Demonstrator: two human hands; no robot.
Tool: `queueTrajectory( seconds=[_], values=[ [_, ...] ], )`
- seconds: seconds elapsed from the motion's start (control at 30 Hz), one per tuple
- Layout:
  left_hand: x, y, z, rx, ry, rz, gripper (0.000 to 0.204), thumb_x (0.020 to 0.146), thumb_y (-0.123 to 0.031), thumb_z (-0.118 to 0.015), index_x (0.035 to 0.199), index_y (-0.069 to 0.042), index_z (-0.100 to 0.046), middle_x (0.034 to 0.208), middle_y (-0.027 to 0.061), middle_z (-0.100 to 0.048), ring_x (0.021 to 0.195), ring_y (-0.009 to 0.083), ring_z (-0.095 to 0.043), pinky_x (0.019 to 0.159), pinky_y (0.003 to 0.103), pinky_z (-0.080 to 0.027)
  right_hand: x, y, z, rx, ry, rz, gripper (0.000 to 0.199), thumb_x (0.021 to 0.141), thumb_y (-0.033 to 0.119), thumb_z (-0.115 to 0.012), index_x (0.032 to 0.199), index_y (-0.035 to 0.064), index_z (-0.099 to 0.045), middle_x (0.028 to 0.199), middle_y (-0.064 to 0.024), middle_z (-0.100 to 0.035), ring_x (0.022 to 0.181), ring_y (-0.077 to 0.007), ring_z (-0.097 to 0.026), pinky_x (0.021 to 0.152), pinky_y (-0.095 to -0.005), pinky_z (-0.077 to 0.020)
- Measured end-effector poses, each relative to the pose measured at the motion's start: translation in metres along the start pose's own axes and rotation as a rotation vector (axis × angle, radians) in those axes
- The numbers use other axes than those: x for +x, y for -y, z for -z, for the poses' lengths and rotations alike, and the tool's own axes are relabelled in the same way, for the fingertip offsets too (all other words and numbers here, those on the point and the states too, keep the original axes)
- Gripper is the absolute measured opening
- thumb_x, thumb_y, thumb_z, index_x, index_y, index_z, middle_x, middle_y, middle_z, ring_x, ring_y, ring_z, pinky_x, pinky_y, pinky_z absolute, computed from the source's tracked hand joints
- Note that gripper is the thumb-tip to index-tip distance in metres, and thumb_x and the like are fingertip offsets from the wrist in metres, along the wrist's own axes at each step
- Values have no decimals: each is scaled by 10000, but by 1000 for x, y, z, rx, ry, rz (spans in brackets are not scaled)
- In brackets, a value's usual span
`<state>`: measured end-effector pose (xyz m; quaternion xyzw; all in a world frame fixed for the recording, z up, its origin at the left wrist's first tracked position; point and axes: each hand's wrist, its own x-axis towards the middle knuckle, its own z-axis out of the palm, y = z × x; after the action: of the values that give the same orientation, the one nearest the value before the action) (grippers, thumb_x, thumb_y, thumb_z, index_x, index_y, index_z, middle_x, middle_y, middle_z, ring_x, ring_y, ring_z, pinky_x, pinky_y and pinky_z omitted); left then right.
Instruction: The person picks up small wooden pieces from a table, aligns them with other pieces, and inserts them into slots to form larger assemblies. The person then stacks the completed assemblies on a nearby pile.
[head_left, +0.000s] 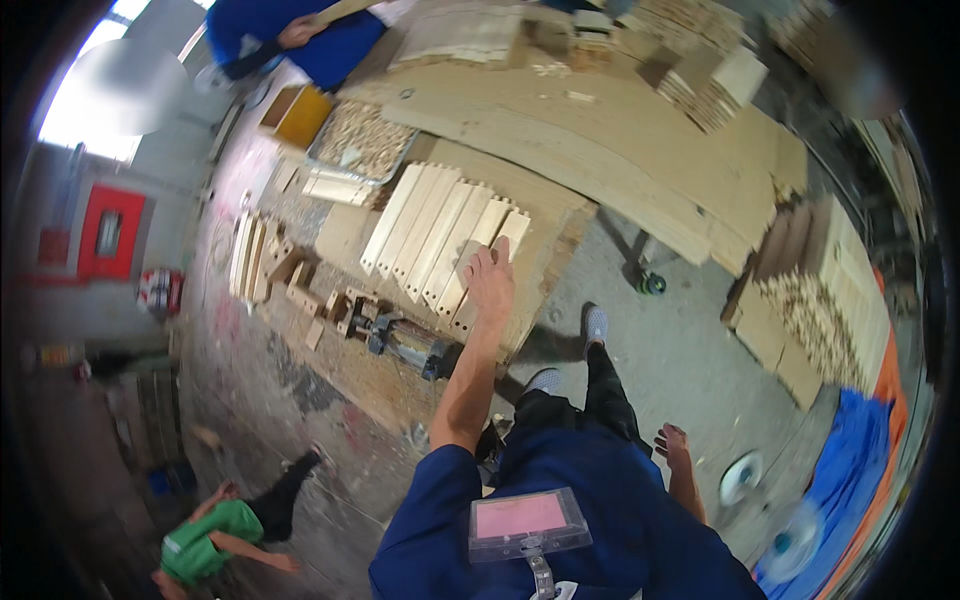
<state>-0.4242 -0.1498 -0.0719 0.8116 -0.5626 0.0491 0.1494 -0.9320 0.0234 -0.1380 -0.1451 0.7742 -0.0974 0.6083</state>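
Okay, slats (pixel 430 235) lie flat side by side on the desk (pixel 548 262), long axis slanting from lower left to upper right, drilled ends toward the person; roughly six across the top, exact count unclear where they overlap. Left hand (pixel 488 280) is on the rightmost ones, fingers partly spread, palm down; can't tell if its grip closes on any. Right hand (pixel 672 442) hangs by the person's side, grip loose and half open, nothing in it. Containers: one metal tray (pixel 345 171) beyond the slats, full of small wood bits (pixel 365 132), too many to count; one yellow box (pixel 300 120) beside it, contents unclear. One tool (pixel 405 342) lies left of the slats, near several drilled blocks (pixel 302 290). Two other people: one in blue (pixel 335 50), top left, holding a wood piece (pixel 345 9); one in green (pixel 225 535), lower left.
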Motion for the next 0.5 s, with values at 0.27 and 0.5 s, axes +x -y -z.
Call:
queueTrajectory(
  seconds=[0.27, 0.5],
  values=[
    [-17, -13, 12, -18, -173, 226, 535, 864, -213, -667, 1362, -111, -499, 1291, 172, -483, 1173, 334, -483, 954, 478, -374, 66, 244, -40, -394, 188, 316, 473, 962, 350, -597, 1351, 88, -536, 1208, -100, -644, 1032, -244, -647, 799, -388, -509],
    [-100, -9, 23, -429, -555, 985, 545, 993, -310, -519, 1425, 15, -449, 1456, 241, -458, 1371, 385, -416, 1137, 422, -325, 34, 388, -206, -718, 497, 857, 446, 965, 349, -635, 1270, 24, -606, 1113, -43, -642, 913, -95, -618, 688, -226, -465]
  ],
)
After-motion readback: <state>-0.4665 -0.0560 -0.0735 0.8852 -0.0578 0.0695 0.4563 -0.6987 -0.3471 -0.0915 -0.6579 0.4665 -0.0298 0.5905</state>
